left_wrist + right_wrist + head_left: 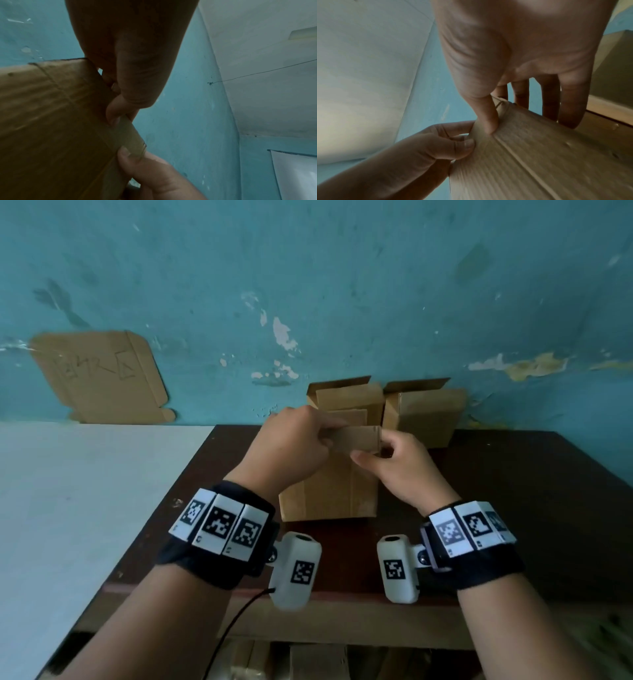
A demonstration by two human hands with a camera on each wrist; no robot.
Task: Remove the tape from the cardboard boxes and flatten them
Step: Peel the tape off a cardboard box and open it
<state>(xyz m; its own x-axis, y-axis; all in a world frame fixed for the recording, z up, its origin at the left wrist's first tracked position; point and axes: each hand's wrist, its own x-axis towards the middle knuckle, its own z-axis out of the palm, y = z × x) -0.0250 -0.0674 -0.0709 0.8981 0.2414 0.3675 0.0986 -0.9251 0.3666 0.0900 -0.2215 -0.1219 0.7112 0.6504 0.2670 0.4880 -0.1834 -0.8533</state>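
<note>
A closed brown cardboard box (329,491) stands upright in the middle of the dark table (513,508). Both hands are at its top edge. My left hand (320,436) pinches a pale translucent strip of tape (479,133) at the box's upper left corner, thumb in front and fingers behind. My right hand (371,455) grips the top edge of the box (539,155), its thumb (488,121) pressed on the front face and its fingers curled over the back. The left wrist view shows the tape (130,135) running along the edge between the two thumbs.
Two open cardboard boxes (346,402) (424,412) stand against the teal wall behind the held box. A flattened cardboard sheet (99,374) leans on the wall at the left. A white surface (85,508) adjoins the table's left side.
</note>
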